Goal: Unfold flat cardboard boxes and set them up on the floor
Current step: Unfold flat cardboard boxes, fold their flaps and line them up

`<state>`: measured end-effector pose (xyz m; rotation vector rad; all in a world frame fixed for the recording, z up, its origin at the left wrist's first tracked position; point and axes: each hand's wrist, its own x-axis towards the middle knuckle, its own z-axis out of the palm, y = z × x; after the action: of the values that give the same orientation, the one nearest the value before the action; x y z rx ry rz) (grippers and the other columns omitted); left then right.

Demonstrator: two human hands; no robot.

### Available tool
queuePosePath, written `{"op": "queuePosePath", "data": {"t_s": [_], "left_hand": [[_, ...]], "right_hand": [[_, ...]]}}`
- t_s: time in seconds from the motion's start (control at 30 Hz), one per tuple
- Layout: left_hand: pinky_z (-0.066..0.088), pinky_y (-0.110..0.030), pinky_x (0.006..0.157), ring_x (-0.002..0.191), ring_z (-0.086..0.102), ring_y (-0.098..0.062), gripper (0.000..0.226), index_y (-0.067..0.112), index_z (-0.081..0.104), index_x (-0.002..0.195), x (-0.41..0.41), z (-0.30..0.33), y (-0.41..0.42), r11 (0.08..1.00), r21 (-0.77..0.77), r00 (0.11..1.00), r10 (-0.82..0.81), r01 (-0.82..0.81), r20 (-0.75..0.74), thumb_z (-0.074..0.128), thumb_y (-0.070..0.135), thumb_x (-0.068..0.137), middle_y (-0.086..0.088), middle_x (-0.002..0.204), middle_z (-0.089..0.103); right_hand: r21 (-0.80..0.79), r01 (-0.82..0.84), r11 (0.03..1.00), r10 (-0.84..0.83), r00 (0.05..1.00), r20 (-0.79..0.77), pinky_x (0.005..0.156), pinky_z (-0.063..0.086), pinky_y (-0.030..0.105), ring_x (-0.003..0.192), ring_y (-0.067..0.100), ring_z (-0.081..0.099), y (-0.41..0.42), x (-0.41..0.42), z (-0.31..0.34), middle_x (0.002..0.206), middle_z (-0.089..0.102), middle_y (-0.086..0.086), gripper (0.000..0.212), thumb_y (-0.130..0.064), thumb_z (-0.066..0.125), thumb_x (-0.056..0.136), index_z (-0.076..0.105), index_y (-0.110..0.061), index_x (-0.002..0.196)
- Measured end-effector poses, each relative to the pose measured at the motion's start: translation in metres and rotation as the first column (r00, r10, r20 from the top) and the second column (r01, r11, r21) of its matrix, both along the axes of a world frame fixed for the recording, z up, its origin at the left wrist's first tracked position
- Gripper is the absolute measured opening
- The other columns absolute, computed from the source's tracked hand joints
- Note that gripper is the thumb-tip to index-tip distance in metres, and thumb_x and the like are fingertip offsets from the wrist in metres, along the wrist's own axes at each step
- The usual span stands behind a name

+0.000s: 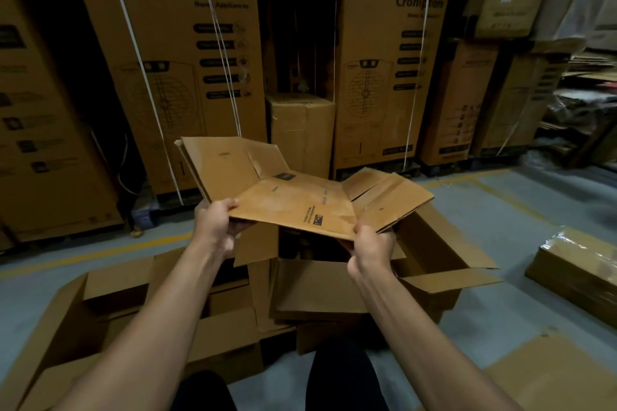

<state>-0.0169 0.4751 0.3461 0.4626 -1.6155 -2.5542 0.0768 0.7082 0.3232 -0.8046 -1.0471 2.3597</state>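
Flattened carton (293,200): near edge pinched by left hand (217,223) and right hand (369,243), held above opened boxes (334,287); bare grey floor (500,210) to the right.

Bare forearms, no sleeves; dark trousers (340,374) at the knees.

Tall printed cartons (173,77) marked "Crompton" fill the upper half of the frame, stacked in rows and bound with white straps (220,50). A second tall Crompton carton (384,83) stands right of centre. Between the two, a smaller plain sealed box (300,130) sits in a dark gap. At the right edge, a plastic-wrapped parcel (581,270) lies on the grey floor (500,210), which carries yellow painted lines (100,253). In the upper right, loose sheets (587,77) lie piled on shelving.
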Motion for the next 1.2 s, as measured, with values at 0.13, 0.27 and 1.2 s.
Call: {"op": "queuePosePath", "data": {"t_s": [0.13,0.27,1.2], "left_hand": [[0.063,-0.043,0.057,0.105,0.069,-0.042,0.039,-0.005,0.048,0.139,-0.001,0.0,0.004,0.999,0.042,0.998,-0.019,0.022,-0.056,0.058,-0.001,0.1,-0.027,0.127,0.062],[0.064,-0.042,0.06,0.106,0.069,-0.037,0.037,0.001,0.056,0.138,0.0,-0.007,0.018,0.992,0.12,0.996,-0.039,0.048,-0.074,0.058,0.0,0.1,-0.022,0.127,0.066],[0.06,-0.03,0.057,0.087,0.071,-0.022,0.021,-0.004,0.069,0.115,0.092,-0.059,0.337,0.705,0.218,0.705,-0.703,0.674,0.092,0.06,0.012,0.105,-0.009,0.095,0.074]], "right_hand": [[0.056,0.043,0.998,-0.04,0.998,-0.045,0.099,0.06,0.049,0.111,0.023,0.07,0.002,0.002,0.009,0.119,0.069,0.006,0.031,-0.006,0.069,0.099,0.049,-0.03,0.102],[0.144,0.083,0.986,-0.07,0.993,-0.092,0.097,0.061,0.049,0.114,0.021,0.071,0.012,0.006,0.018,0.125,0.071,0.003,0.037,-0.007,0.066,0.1,0.053,-0.041,0.107],[0.44,0.652,0.618,-0.723,0.691,-0.006,0.095,0.061,0.052,0.101,0.024,0.072,0.249,0.188,-0.025,0.112,0.074,0.004,0.031,-0.002,0.067,0.089,0.067,-0.017,0.116]]}}
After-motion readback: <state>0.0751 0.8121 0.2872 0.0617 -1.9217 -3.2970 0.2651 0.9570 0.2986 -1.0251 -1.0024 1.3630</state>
